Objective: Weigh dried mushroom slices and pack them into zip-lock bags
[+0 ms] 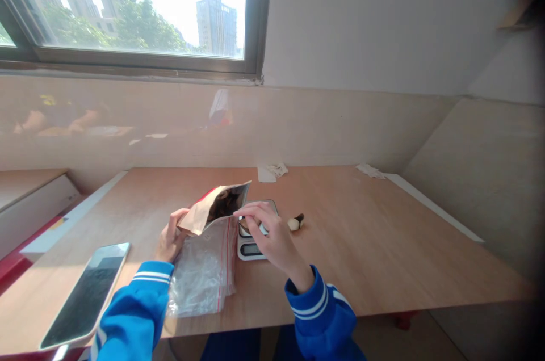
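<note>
My left hand (170,236) is closed around the lower left end of a brown paper pouch (196,219), which is tilted with its mouth toward the right. Dark brown pieces (223,203) show inside it. My right hand (270,233) has its fingers stretched out, their tips at the pouch's mouth; whether they press on its edge is hard to see. Below that hand stands a small white digital scale (251,251), partly covered, with something brownish on its plate. A stack of clear zip bags (198,278) with red seal lines lies under the pouch.
A pale and dark piece (294,223) lies right of the scale. At the left is a phone (87,296). Crumpled white paper (279,169) rests at the table's back, with more paper scraps (370,171) farther right. The wall and window (255,20) rise behind.
</note>
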Tool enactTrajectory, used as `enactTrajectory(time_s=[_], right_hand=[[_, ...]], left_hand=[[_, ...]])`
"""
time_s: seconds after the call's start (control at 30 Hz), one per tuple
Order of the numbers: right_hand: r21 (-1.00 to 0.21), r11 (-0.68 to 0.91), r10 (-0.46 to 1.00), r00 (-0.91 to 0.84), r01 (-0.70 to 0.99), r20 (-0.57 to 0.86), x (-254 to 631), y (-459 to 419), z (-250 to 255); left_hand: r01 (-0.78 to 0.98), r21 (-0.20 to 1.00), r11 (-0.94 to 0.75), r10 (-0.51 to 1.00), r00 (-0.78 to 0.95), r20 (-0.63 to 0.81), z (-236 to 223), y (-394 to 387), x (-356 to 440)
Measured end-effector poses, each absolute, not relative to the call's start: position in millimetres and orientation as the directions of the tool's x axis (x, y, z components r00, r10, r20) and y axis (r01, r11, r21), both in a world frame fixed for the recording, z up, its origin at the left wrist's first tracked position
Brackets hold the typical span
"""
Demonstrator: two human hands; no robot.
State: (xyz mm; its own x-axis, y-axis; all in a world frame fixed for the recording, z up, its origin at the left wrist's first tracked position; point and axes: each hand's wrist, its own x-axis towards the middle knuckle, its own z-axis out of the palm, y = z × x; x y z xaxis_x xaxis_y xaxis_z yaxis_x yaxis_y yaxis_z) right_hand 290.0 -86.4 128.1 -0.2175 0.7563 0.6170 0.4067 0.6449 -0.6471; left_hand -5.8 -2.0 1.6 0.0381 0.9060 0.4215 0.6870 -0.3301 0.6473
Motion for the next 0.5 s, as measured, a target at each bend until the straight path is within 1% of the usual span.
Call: enactTrajectory(time_s=[0.07, 0.13, 0.27, 0.33, 0.4, 0.5], right_hand=[[-0.635, 0.638, 0.768, -0.297, 0.436, 0.568, 283.5, -84.2, 133.3], [-0.595, 0.628, 0.777, -0.366, 0.501, 0.513, 277.9, -79.4, 133.1], [-0.462, 0.586, 0.808, -0.441, 0.666, 0.39, 268.2, -67.3, 122.8], [-0.413, 0.573, 0.817, -0.453, 0.708, 0.356, 265.1, -62.0, 117.0], [-0.398, 0.567, 0.823, -0.466, 0.721, 0.326, 263.6, -58.1, 113.0], [-0.414, 0.547, 0.837, -0.472, 0.728, 0.276, 262.6, -55.5, 110.4]], left_hand=[[0.684, 0.639, -0.353, 0.903, 0.069, 0.425, 1.1, -2.1, -6.5], [0.68, 0.64, -0.357, 0.908, 0.089, 0.41, 0.6, -2.3, -6.2], [0.677, 0.644, -0.356, 0.911, 0.098, 0.401, -0.5, -2.8, -4.8], [0.683, 0.644, -0.345, 0.914, 0.088, 0.397, -0.7, -3.1, -4.2], [0.686, 0.643, -0.341, 0.916, 0.09, 0.39, -0.5, -3.5, -3.7], [0.693, 0.63, -0.35, 0.914, 0.104, 0.393, 0.4, -4.4, -2.6]])
